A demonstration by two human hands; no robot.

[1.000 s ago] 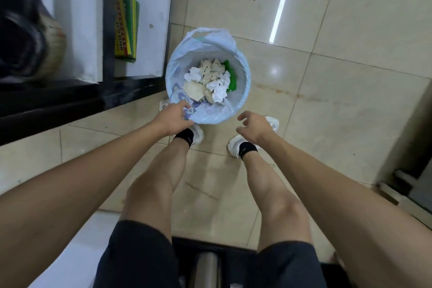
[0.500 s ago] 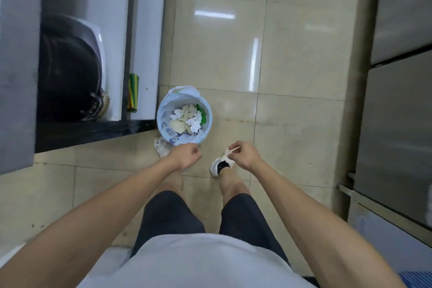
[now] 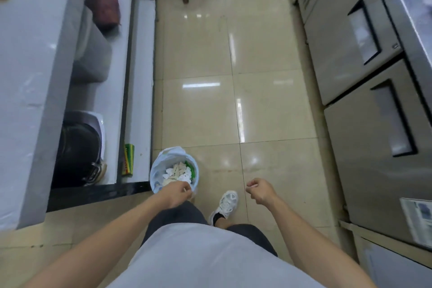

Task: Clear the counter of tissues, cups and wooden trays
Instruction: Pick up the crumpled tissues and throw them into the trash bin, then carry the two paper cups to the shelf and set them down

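Over the bin of tissues — your left hand curled, grip unclear; right hand loosely curled, empty; box print unreadable.

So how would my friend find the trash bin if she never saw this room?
Look at the long grey counter on the left and follow its black bottom edge to the near corner by the shiny tiled floor. There, just beyond the person's left hand, stands a small round bin. It alone has a pale plastic bag liner and crumpled white tissues inside.
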